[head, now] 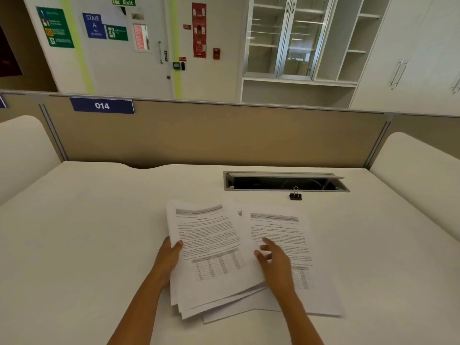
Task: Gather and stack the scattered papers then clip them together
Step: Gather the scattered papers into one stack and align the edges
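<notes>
l grip (171, 255) holds paper stack (211, 257), r grip (276, 265) loose over sheet (281, 227); divider tag (102, 105) reads 014

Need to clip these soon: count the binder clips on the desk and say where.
1. The binder clip stands on the desk, just in front of the cable slot, beyond the papers. Others may lie hidden under them.

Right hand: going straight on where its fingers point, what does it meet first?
Probably the right edge of the paper stack that the left hand holds; the right hand is blurred, so its height is unclear.
</notes>
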Demonstrator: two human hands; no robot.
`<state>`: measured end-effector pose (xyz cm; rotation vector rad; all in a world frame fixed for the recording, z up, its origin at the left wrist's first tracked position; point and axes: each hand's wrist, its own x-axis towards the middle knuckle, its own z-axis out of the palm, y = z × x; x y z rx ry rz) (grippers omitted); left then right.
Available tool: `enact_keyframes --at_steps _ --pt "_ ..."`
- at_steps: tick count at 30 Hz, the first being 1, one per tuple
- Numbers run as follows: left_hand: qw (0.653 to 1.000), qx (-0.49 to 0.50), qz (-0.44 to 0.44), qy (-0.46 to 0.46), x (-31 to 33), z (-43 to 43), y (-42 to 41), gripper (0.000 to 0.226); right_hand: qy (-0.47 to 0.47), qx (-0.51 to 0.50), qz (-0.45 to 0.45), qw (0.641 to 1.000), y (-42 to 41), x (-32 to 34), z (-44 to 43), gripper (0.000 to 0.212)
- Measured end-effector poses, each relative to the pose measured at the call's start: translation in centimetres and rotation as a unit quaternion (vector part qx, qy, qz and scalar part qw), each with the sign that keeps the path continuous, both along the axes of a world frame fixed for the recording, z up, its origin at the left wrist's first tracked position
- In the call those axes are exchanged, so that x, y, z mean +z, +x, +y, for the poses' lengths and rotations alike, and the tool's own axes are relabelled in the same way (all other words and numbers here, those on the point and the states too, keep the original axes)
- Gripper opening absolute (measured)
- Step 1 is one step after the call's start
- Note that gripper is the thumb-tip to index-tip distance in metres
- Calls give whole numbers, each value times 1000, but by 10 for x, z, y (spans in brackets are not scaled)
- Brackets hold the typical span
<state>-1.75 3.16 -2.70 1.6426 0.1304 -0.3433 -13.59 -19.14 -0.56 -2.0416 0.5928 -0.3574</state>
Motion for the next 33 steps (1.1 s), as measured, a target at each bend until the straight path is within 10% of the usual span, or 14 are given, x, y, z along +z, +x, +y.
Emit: enact_keyframes --at_steps 5,10,26,33 --pt "997 31 -10 -68 3 3 -3 40 -99 -195 189 957 -27 14 -61 86" --pt "982 27 10 -186 1 12 2 40 -141 -168 332 917 -45 17 -75 94" --pt "912 100 71 -391 -18 36 -1 42 11 -131 -23 991 -51 57 -96 25" --pt "889 128 76 -433 -8 29 -7 16 -1 -11 5 1000 -13 35 -44 26"
